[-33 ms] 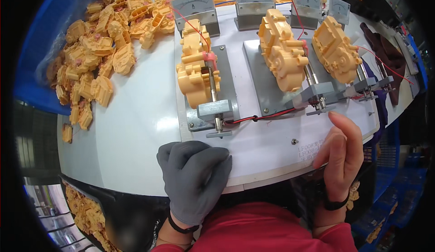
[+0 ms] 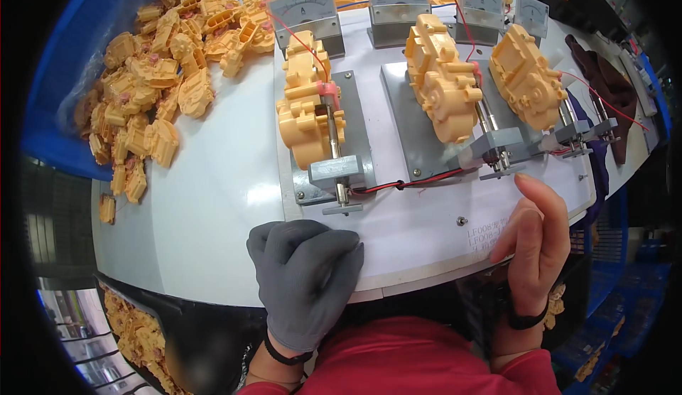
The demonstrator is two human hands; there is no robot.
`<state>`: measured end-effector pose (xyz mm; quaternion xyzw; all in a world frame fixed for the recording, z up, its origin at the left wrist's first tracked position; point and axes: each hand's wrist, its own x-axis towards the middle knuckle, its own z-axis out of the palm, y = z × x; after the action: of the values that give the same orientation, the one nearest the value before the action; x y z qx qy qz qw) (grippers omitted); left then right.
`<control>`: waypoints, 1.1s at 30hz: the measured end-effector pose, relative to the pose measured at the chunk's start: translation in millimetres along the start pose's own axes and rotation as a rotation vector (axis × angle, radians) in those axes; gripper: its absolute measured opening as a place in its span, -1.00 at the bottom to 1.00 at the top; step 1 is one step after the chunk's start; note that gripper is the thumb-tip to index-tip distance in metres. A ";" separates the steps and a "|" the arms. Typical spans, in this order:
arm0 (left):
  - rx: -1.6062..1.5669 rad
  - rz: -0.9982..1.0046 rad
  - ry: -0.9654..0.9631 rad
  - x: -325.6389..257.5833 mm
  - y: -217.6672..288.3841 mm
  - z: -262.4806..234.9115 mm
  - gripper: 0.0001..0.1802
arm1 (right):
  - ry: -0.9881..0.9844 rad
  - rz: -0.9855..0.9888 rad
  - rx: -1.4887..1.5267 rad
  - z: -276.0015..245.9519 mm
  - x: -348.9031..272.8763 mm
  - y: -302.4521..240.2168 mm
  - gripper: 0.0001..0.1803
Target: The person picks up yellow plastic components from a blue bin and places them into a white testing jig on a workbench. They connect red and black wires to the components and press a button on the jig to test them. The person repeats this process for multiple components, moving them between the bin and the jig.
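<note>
My left hand (image 2: 305,281), in a grey glove, rests at the table's front edge with its fingers curled into a loose fist. No object shows in it. My right hand (image 2: 536,249) is bare, its index finger stretched up and the other fingers partly bent, holding nothing. That fingertip is just below the lever of the middle clamp (image 2: 497,150), perhaps touching it. Three yellow plastic gear housings stand in metal test fixtures: a left housing (image 2: 307,104), a middle housing (image 2: 442,82) and a right housing (image 2: 527,79). The left clamp (image 2: 336,171) is ahead of my left hand.
Analog meters, among them a left meter (image 2: 305,15) and a middle meter (image 2: 399,8), line the back. Yellow housings (image 2: 153,75) spill from a blue bin (image 2: 53,121) at left. Red wires run to the fixtures. A brown cloth (image 2: 604,82) lies at right.
</note>
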<state>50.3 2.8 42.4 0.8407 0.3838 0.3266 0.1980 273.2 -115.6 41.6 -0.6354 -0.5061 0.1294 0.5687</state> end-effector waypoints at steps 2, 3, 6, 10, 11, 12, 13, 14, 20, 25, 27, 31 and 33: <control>-0.006 -0.006 0.011 -1.1 0.1 -0.4 -0.74 | 0.000 0.014 0.014 0.8 0.3 -1.6 -0.68; -0.004 -0.006 0.016 -1.5 0.2 -0.8 -0.75 | -0.004 0.017 0.022 1.2 0.4 -1.9 -0.68; -0.008 0.005 0.026 -1.3 -0.6 0.6 -0.75 | -0.007 0.035 0.052 0.5 -0.6 -1.9 -0.67; -0.006 0.017 0.046 -2.6 -1.8 1.2 -0.78 | 0.000 0.033 0.055 3.9 -0.7 -0.8 -0.66; -0.011 0.020 0.054 -2.1 -1.6 1.6 -0.79 | 0.001 0.031 0.050 4.2 0.2 -1.0 -0.66; -0.009 0.029 0.059 -1.0 -1.9 1.7 -0.80 | 0.001 0.031 0.047 4.7 1.0 -0.7 -0.66; -0.011 0.036 0.068 -1.0 -2.1 2.6 -0.81 | -0.004 0.028 0.040 4.7 1.1 -1.0 -0.65; -0.012 0.043 0.078 -1.0 -2.6 2.9 -0.82 | 0.006 0.038 0.037 5.8 1.1 -1.9 -0.65; -0.013 0.090 0.097 -1.1 -9.1 3.0 -0.84 | 0.028 0.063 0.018 12.2 3.6 -5.3 -0.63; -0.026 0.131 0.120 -1.5 -9.7 2.3 -0.85 | 0.019 0.057 -0.004 12.2 5.5 -3.4 -0.64; -0.020 0.131 0.135 -2.5 -10.3 2.8 -0.85 | 0.017 0.055 0.003 12.5 6.1 -2.0 -0.65; -0.040 0.132 0.150 -1.8 -10.9 3.6 -0.86 | 0.018 0.076 -0.001 12.6 6.0 -4.5 -0.67; -0.051 0.131 0.162 -1.7 -10.3 3.9 -0.87 | 0.021 0.072 0.012 12.4 6.3 -4.9 -0.71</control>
<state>46.9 7.7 32.9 0.8295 0.3343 0.4155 0.1658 264.5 -104.1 44.4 -0.6512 -0.4762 0.1460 0.5726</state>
